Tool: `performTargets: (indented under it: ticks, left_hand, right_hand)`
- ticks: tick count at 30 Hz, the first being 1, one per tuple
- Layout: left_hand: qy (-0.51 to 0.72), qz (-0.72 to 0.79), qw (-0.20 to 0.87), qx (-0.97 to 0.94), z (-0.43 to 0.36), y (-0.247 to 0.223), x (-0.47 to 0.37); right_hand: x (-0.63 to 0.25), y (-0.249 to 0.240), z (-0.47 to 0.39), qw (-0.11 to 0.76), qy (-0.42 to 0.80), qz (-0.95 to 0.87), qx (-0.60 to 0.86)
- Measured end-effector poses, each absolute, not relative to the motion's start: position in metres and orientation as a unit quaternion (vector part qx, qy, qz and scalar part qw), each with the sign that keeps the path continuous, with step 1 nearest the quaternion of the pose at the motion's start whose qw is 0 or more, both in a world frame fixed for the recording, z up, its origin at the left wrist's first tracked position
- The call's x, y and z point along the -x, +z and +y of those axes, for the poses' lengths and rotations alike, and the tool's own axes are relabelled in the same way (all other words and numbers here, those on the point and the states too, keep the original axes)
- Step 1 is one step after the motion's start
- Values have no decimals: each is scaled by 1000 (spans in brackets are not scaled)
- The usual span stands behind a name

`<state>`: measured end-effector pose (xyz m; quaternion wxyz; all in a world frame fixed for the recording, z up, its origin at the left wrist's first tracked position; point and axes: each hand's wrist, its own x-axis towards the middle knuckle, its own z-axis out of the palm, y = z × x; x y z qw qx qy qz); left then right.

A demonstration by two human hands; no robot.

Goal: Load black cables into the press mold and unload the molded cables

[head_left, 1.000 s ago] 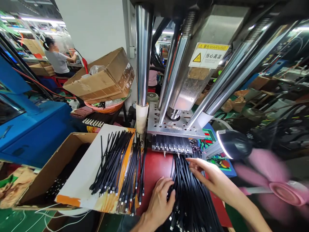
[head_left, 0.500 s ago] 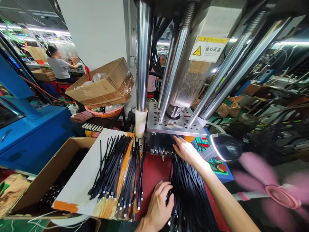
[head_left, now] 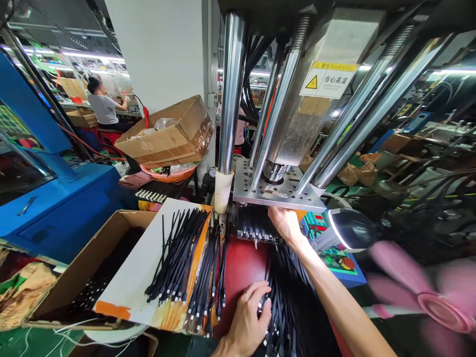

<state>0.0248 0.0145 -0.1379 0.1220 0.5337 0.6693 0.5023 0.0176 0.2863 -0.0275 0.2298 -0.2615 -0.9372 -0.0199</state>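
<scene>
My left hand [head_left: 250, 315] rests at the left side of a bundle of black cables [head_left: 288, 302], its fingers curled around some cable ends. Under the front edge of the press's metal plate [head_left: 277, 191], my right hand [head_left: 285, 220] reaches to the right part of a black fixture [head_left: 256, 228]; its fingertips are hidden, so what they hold cannot be made out. A row of metal connectors lines the fixture's front. On the left, more black cables [head_left: 182, 255] lie spread on a white board [head_left: 143, 277].
Shiny columns [head_left: 231, 94] stand above the fixture. A black lamp [head_left: 351, 229] and a blurred pink fan [head_left: 441, 310] are at the right. The board leans over a cardboard box [head_left: 48, 292]. A seated person [head_left: 104, 104] works in the back left.
My right hand has moved further under the plate, its fingers now mostly hidden. My left hand stays by the cables. The whole view has shifted slightly.
</scene>
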Motion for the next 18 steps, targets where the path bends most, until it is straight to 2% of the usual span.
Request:
performTargets:
  ticks: [3, 5, 7, 8, 9, 11, 14, 16, 18]
  left_hand:
    - [550, 632, 100, -537, -7, -104, -7]
    - [578, 639, 74, -502, -21, -76, 16]
    - [590, 667, 71, -449, -27, -52, 42]
    - [589, 676, 95, -434, -27, -43, 54]
    - [583, 671, 144, -435, -26, -37, 62]
    - [559, 607, 315, -468, -20, -36, 67]
    - [500, 402, 592, -487, -16, -52, 44]
    - [484, 287, 688, -458, -18, -66, 18]
    - [489, 234, 728, -420, -24, -75, -8]
  right_hand:
    - [-79, -8, 237, 308, -24, -914, 264]
    - [-117, 17, 200, 412, 9, -881, 233]
    - [-145, 44, 168, 437, 68, -872, 212]
    - [-154, 56, 155, 420, 101, -878, 208]
    - [-161, 65, 144, 394, 133, -886, 207]
    - [-167, 71, 129, 342, 184, -897, 211]
    - [-169, 58, 117, 295, 227, -898, 235]
    - [-169, 44, 111, 277, 252, -891, 256]
    - [-169, 31, 104, 266, 276, -882, 275]
